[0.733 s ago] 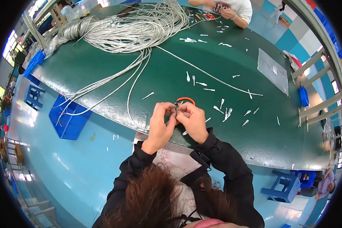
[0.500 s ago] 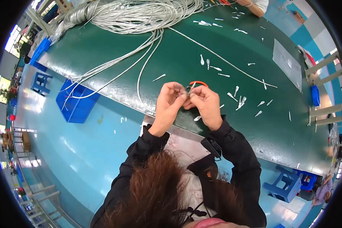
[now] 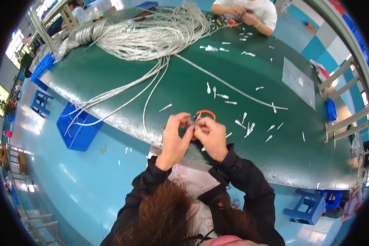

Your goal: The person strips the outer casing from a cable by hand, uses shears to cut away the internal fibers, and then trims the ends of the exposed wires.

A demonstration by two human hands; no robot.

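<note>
**Carefully now: small work pinched at the table's near edge**

Right at the middle of the frame we see the left hand and the right hand pressed together, fingertips closed on the end of a thin grey cable; what exactly sits between the fingers is too small to tell. An orange-handled tool lies just beyond the knuckles, touching or nearly so; we cannot tell which.

We judge the main risk to be slippage: the piece is tiny, both grips are fingertip pinches, and the hands hang over the table's edge, so anything dropped would likely fall to the floor. The loose cable could also tug sideways and pull free.

Outward, the green table is strewn with short pale offcuts, and a large bundle of grey cables fills the upper left. Another person works at the top of the frame. Left of centre, a blue crate sits on the glossy blue floor; a blue stool stands lower right.
</note>
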